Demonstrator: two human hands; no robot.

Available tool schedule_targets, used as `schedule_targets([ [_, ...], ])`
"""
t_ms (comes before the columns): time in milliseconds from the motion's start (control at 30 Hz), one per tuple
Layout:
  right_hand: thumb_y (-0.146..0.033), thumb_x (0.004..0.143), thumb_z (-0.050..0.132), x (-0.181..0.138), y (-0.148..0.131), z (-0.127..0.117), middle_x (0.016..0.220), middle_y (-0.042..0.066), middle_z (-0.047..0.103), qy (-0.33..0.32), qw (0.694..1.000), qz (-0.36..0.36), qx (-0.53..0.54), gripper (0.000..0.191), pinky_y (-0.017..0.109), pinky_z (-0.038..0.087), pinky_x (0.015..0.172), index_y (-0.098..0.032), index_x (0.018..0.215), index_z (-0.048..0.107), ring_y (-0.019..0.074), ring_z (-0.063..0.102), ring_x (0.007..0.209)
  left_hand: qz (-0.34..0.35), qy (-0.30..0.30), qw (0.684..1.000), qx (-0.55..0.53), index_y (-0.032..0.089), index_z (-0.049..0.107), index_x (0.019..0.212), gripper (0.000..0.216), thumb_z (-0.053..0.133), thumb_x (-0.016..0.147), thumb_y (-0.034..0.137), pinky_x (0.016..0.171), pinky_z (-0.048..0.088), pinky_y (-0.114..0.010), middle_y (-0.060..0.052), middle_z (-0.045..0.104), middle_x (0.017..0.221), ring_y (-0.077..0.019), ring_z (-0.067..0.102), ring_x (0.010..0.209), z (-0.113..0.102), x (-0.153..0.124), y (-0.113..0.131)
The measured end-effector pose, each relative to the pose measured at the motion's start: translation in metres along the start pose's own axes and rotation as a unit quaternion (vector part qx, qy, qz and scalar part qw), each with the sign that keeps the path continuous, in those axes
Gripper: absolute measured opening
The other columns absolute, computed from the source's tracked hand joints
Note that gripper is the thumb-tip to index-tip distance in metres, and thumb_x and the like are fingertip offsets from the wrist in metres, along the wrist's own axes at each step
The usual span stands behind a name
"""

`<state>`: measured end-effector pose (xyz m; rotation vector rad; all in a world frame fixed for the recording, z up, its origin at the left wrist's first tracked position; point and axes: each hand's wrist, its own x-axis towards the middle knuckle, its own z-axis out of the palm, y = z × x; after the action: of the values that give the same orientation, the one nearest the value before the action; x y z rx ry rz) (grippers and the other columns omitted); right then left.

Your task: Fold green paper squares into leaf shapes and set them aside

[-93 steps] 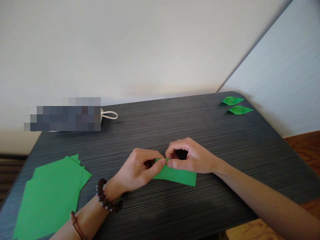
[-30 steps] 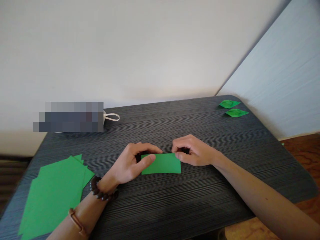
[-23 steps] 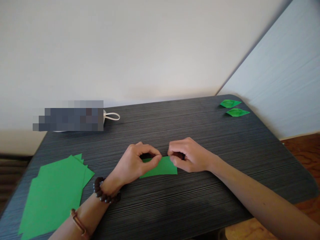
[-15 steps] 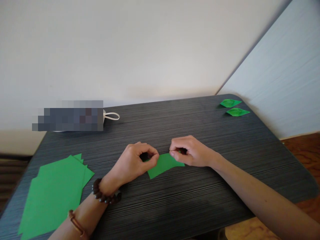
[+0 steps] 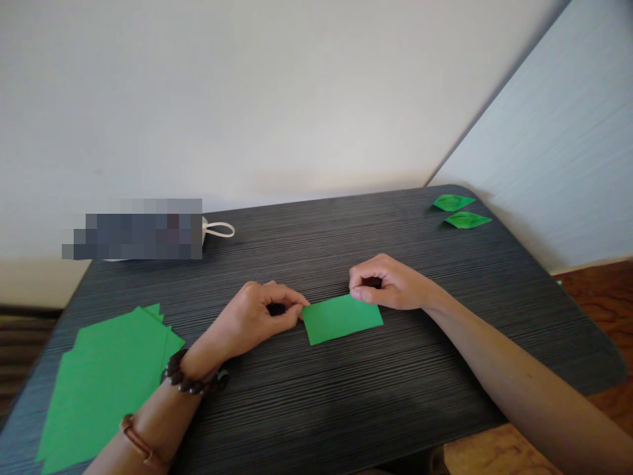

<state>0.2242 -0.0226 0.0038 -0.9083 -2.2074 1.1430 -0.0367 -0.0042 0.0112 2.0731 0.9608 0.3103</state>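
A green paper rectangle (image 5: 341, 322) is held just above or on the dark table, between my two hands. My left hand (image 5: 264, 315) pinches its upper left corner with thumb and index finger. At its upper right edge, my right hand (image 5: 388, 282) grips the paper between thumb and curled fingers. The rectangle looks flat, with straight edges; whether it has layers I cannot tell. A beaded bracelet and a copper-coloured bangle are on my left wrist and forearm.
Several green sheets (image 5: 106, 382) lie in a loose stack at the left. Two folded green paper pieces (image 5: 453, 202) sit at the far right of the dark table (image 5: 297, 409). A blurred-out object with a white loop (image 5: 221, 229) stands at the back left, by the wall.
The green paper has shifted slightly right and up and now lies flatter, where it was bowed. My right hand has moved right and away from me; my left hand now pinches the corner.
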Motion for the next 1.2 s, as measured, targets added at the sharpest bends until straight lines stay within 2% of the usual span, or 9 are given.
schedule_targets([
  [267, -0.028, 0.086, 0.049, 0.0, -0.002, -0.001, 0.06, -0.003, 0.051, -0.007, 1.0, 0.014, -0.007, 0.023, 0.02, 0.034, 0.054, -0.014, 0.069, 0.055, 0.008, 0.044, 0.054, -0.014, 0.014, 1.0, -0.01, 0.022, 0.067, 0.096, 0.022, 0.048, 0.087, 0.03, 0.062, 0.043, -0.023, 0.001, 0.07, 0.087, -0.0125, 0.059, 0.07, -0.002, 0.0, 0.008],
  [433, -0.028, 0.087, 0.048, 0.004, -0.006, 0.007, 0.064, -0.002, 0.054, -0.011, 0.999, 0.013, -0.044, 0.022, 0.021, 0.036, 0.058, -0.015, 0.072, 0.055, 0.0091, 0.048, 0.058, 0.038, 0.033, 0.998, 0.029, 0.022, 0.067, 0.09, 0.021, 0.051, 0.087, 0.036, 0.078, 0.041, -0.029, 0.001, 0.07, 0.086, -0.0145, 0.06, 0.077, 0.01, 0.003, 0.014],
  [533, -0.031, 0.088, 0.048, 0.005, -0.006, 0.01, 0.063, -0.002, 0.053, 0.001, 0.997, 0.018, -0.076, 0.024, 0.021, 0.035, 0.058, -0.015, 0.072, 0.056, 0.009, 0.047, 0.057, 0.042, 0.039, 0.997, 0.054, 0.023, 0.068, 0.084, 0.021, 0.052, 0.086, 0.036, 0.087, 0.037, -0.033, 0.003, 0.071, 0.082, -0.0147, 0.06, 0.076, 0.014, 0.006, 0.012],
  [700, -0.036, 0.089, 0.048, 0.003, -0.005, 0.009, 0.06, -0.003, 0.052, -0.019, 0.998, 0.013, -0.06, 0.03, 0.021, 0.033, 0.056, -0.015, 0.069, 0.056, 0.0082, 0.046, 0.055, 0.029, 0.017, 0.999, 0.019, 0.023, 0.07, 0.084, 0.025, 0.05, 0.087, 0.037, 0.07, 0.041, -0.025, 0.002, 0.071, 0.082, -0.0136, 0.06, 0.073, 0.01, 0.01, 0.008],
  [933, -0.038, 0.088, 0.051, -0.002, -0.001, 0.008, 0.056, -0.004, 0.048, 0.017, 1.0, 0.008, -0.021, 0.035, 0.02, 0.032, 0.052, -0.015, 0.062, 0.054, 0.007, 0.042, 0.052, -0.021, 0.019, 0.999, 0.035, 0.024, 0.07, 0.082, 0.029, 0.05, 0.086, 0.043, 0.069, 0.04, -0.027, 0.003, 0.071, 0.077, -0.0145, 0.059, 0.07, 0.01, 0.009, 0.01],
  [1067, -0.04, 0.086, 0.054, -0.003, 0.001, 0.011, 0.053, -0.004, 0.046, 0.048, 0.998, 0.007, -0.038, 0.039, 0.02, 0.03, 0.05, -0.015, 0.056, 0.052, 0.0063, 0.039, 0.049, -0.017, 0.012, 0.998, 0.063, 0.021, 0.067, 0.071, 0.032, 0.049, 0.086, 0.042, 0.068, 0.038, -0.027, 0.003, 0.067, 0.066, -0.0134, 0.055, 0.064, 0.01, 0.007, 0.014],
  [1200, -0.04, 0.085, 0.054, -0.004, 0.001, 0.012, 0.052, -0.004, 0.047, 0.058, 0.997, 0.007, -0.047, 0.04, 0.021, 0.03, 0.049, -0.015, 0.055, 0.052, 0.0063, 0.039, 0.048, -0.003, 0.01, 0.996, 0.085, 0.018, 0.056, 0.059, 0.039, 0.048, 0.087, 0.043, 0.063, 0.037, -0.026, 0.004, 0.057, 0.054, -0.0114, 0.051, 0.057, 0.01, 0.006, 0.016],
])
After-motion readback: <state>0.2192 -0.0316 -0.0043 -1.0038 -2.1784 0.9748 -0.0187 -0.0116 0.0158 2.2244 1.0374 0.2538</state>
